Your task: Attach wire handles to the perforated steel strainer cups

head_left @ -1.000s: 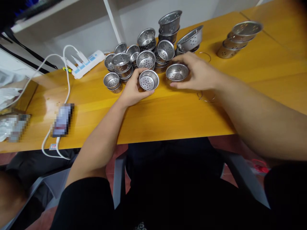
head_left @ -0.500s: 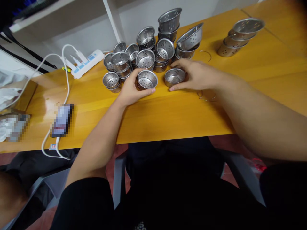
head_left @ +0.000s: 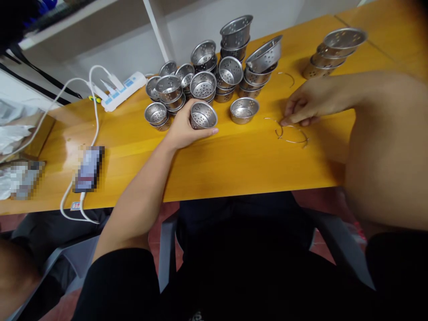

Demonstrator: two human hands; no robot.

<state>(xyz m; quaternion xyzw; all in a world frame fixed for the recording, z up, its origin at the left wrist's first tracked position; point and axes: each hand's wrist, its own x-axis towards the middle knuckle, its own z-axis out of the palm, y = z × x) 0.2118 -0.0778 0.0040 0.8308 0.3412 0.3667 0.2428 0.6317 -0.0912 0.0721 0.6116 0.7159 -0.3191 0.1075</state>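
Observation:
My left hand (head_left: 183, 131) is wrapped round a small perforated metal strainer basket (head_left: 203, 116), its mouth tilted toward me. To its right stands another strainer basket (head_left: 244, 110), upright on the table and touched by neither hand. My right hand (head_left: 312, 104) reaches down to the right of that basket, thumb and fingertips pinched on a thin curved wire (head_left: 280, 129). More curved wire (head_left: 296, 141) lies under and beside the fingertips; I cannot tell whether it is one piece or more. A separate wire arc (head_left: 287, 76) lies farther back.
Several stacked strainer baskets (head_left: 230, 73) crowd the back of the wooden table (head_left: 234, 165). Another stack (head_left: 326, 58) stands at the back right. On the left are a white power strip (head_left: 125, 91) with cables and a phone (head_left: 88, 169). A bare limb of another person shows at lower left.
My right hand has let go of the upright strainer basket and moved right to the wire. My left hand still holds its basket, now tilted slightly more.

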